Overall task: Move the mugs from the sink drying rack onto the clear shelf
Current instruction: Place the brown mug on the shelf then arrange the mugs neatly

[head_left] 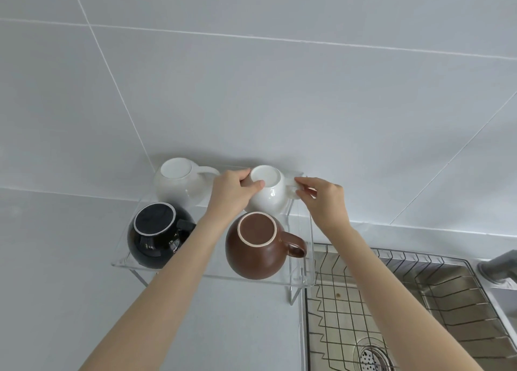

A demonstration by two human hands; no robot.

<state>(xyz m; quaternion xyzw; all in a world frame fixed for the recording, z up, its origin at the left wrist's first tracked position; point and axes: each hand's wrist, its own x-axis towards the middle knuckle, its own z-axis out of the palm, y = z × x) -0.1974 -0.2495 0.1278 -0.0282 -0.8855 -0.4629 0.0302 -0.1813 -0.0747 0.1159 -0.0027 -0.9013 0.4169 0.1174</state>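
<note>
Four mugs sit upside down on the clear shelf [306, 232]. Back row: large white mug [179, 183] and small white mug [270, 194]. Front row: black mug [156, 236], brown mug [260, 247]. Left hand [235, 193] grips the small white mug's body; right hand [324, 200] pinches its handle. Wire drying rack [391, 300] lies right of the shelf.

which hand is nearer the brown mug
Left. The left hand grips the back right white mug just behind the brown mug, its wrist passing beside it. The right hand is at the white mug's handle, farther right.

Four mugs [256, 245] on shelf [305, 259], two behind two, rack [391, 300] right
</note>
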